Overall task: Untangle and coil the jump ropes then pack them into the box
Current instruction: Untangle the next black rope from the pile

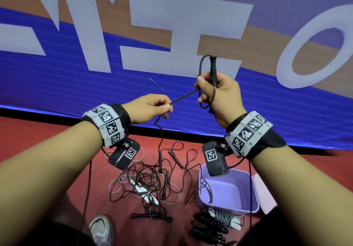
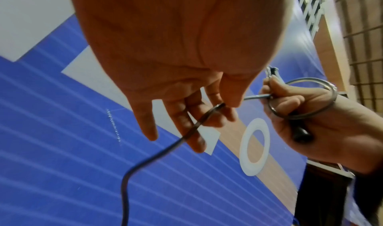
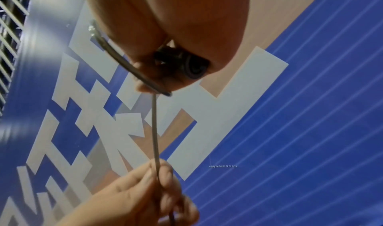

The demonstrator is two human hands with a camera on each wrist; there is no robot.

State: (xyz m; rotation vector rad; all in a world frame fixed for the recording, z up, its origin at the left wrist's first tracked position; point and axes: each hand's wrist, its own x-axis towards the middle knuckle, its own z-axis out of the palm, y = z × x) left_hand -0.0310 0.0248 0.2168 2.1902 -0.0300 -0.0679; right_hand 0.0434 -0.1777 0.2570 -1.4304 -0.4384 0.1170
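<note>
My right hand (image 1: 215,95) grips a black jump rope handle (image 1: 212,68) upright, with one loop of its dark cord (image 1: 200,70) wound round the fist. In the right wrist view the handle's butt end (image 3: 194,67) shows under the palm. From there the cord (image 1: 183,97) runs taut to my left hand (image 1: 152,108), which pinches it between thumb and fingers (image 2: 207,114). Below the left hand the cord (image 1: 161,140) hangs down to a tangled heap of ropes (image 1: 147,182) on the red floor. A purple box (image 1: 229,190) stands open at the lower right with one cord draped inside.
Coiled black and grey ropes (image 1: 212,222) lie in front of the box. A pale lid (image 1: 265,196) sits to the right of the box. My shoe (image 1: 101,228) is at the bottom, left of a loose black handle (image 1: 141,216). A blue banner wall (image 1: 76,85) rises behind.
</note>
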